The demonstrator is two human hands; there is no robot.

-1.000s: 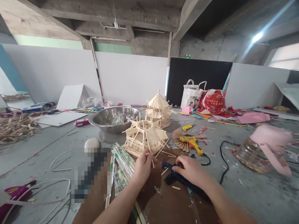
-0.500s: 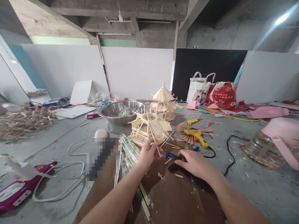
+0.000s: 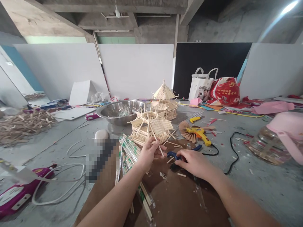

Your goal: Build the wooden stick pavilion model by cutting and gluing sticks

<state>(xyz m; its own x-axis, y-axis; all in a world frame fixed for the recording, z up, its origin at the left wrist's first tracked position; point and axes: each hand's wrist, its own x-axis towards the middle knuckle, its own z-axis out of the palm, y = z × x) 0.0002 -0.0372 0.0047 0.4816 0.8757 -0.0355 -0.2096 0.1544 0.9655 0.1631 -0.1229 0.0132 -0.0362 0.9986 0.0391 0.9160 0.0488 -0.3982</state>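
Chopstick pavilion model [image 3: 162, 125], part-roofed, stands at centre, just beyond the left hand [image 3: 148, 154]. Stainless-steel basin [image 3: 111, 119], far left of it, contains clear plastic wrapping [image 3: 126, 111]; printed plastic sleeves [image 3: 131, 145], near left, contain chopsticks [image 3: 147, 210]. Hands apart: left, extended forward, pinches a slim wooden stick [image 3: 160, 149]; right hand [image 3: 193, 160], palm down, is curled over a blue-handled tool [image 3: 172, 154].
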